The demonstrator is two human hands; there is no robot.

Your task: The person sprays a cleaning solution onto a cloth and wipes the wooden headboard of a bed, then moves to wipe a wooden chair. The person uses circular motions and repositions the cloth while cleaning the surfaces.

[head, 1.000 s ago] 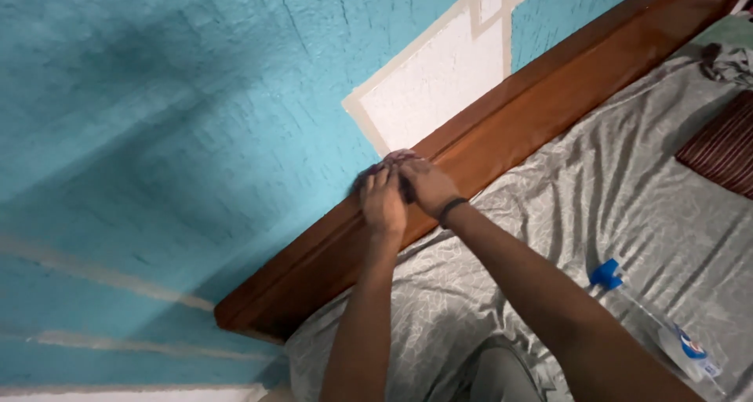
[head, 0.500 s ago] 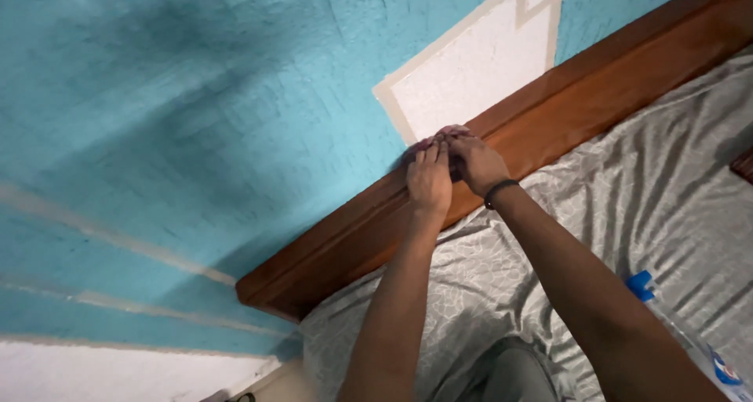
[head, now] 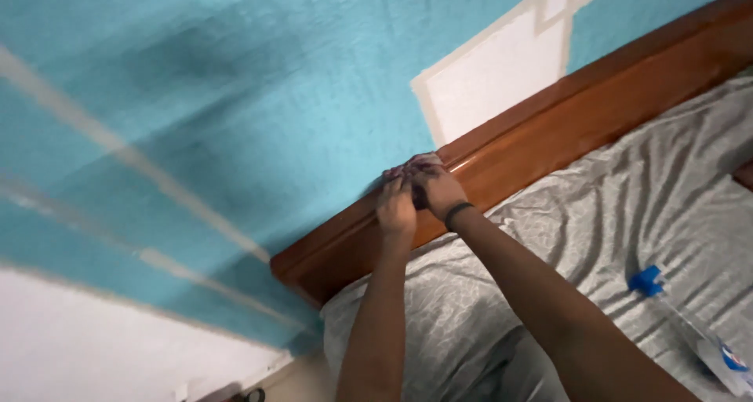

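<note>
Both my hands press a small dark reddish cloth [head: 414,164] onto the top edge of a brown wooden headboard [head: 549,131]. My left hand [head: 396,206] lies flat over the cloth's near side. My right hand [head: 438,190], with a black band at the wrist, grips the cloth beside it. Most of the cloth is hidden under my fingers.
A grey patterned sheet [head: 627,206] covers the bed below the headboard. A clear spray bottle with a blue cap [head: 690,323] lies on the sheet at the right. Behind the headboard is a teal wall [head: 235,96] with a white panel [head: 502,76].
The view has shifted, so hands and headboard sit slightly lower and further left in frame. Both hands stay on the cloth at the headboard's top edge.
</note>
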